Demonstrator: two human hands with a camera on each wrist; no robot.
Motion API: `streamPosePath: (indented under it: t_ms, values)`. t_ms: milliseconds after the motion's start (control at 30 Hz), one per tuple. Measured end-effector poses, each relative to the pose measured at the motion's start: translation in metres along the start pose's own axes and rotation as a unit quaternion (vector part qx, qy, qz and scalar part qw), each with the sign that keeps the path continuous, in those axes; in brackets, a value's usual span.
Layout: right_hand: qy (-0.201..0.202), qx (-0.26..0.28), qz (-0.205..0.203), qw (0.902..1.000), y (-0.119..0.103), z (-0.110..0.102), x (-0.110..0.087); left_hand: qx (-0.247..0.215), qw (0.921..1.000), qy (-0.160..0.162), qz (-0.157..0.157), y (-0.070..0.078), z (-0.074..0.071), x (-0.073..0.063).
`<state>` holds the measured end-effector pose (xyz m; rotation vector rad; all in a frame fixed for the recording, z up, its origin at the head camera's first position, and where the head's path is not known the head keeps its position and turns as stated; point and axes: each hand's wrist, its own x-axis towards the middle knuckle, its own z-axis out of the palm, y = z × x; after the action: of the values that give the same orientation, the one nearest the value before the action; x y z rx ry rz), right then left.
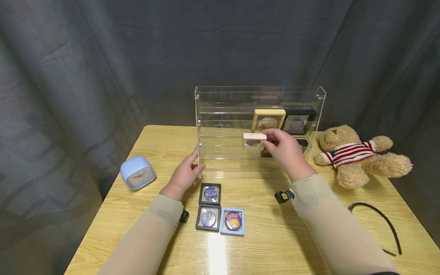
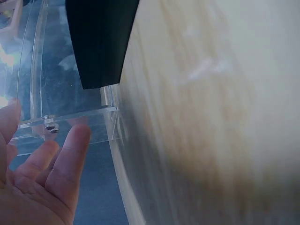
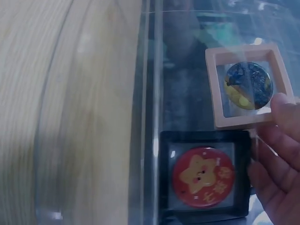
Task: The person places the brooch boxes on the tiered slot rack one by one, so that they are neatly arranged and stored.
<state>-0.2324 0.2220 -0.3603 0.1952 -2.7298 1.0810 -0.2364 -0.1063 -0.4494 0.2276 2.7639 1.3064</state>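
Note:
My right hand (image 1: pixel 283 151) pinches the right edge of a small pink floating display frame (image 3: pixel 214 89) that holds a round blue-and-yellow badge. In the head view this pink frame is tilted, at a lower tier of the clear acrylic display rack (image 1: pixel 223 158). Just beside it in the right wrist view, a black frame (image 3: pixel 244 178) holds a red badge with a yellow star. At the rack's left side, my left hand (image 1: pixel 183 173) touches the side panel with fairly straight fingers. Higher up stand a yellow frame (image 1: pixel 269 112) and a black frame (image 1: pixel 300 112).
On the table in front of the rack lie two black frames (image 1: pixel 210 193) and a light blue frame (image 1: pixel 232 233) with a bear badge. A blue clock (image 1: pixel 137 172) stands left. To the right are a teddy bear (image 1: pixel 357 156) and a black headband (image 1: pixel 385 219).

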Motion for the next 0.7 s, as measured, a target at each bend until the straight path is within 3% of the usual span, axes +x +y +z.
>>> streamPosePath:
  t_ms: [267, 467, 700]
  values:
    - [0.028, -0.084, -0.082, 0.9928, 0.011, 0.008, 0.001, 0.003, 1.0, -0.001, -0.005, 0.001, 0.0, -0.001]
    - [0.037, -0.108, -0.1, 0.9885, 0.013, 0.009, 0.0, -0.001, 1.0, -0.002, -0.005, 0.0, 0.001, -0.002]
    - [0.014, -0.12, -0.107, 0.9869, 0.014, 0.006, 0.005, -0.002, 1.0, -0.003, -0.007, 0.0, 0.001, -0.001]
